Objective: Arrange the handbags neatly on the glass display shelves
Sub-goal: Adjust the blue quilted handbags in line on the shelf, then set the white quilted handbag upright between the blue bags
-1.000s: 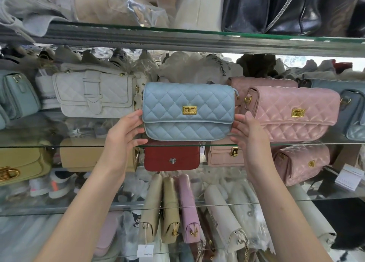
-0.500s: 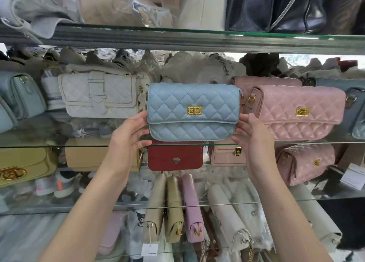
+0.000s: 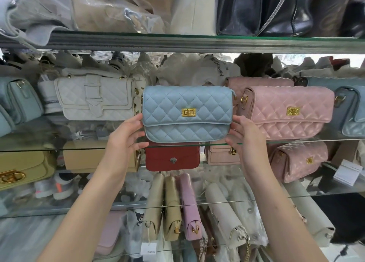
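Observation:
A light blue quilted handbag [image 3: 186,113] with a gold clasp stands upright at the front of the middle glass shelf [image 3: 79,148]. My left hand [image 3: 126,137] holds its left end and my right hand [image 3: 244,137] holds its right end, fingers curled around the sides. A white quilted bag [image 3: 96,98] stands to its left. To its right stands a pink quilted bag [image 3: 286,111], with a second pink one partly hidden behind.
The shelf above [image 3: 177,42] carries black and beige bags in plastic. Below are a red bag [image 3: 172,157], tan and yellow bags, and another pink quilted bag [image 3: 298,161]. Lower still, several slim bags stand on end. Blue bags sit at both far ends.
The blue bag has stayed between my hands on the shelf; both hands keep the same hold. The view has shifted slightly.

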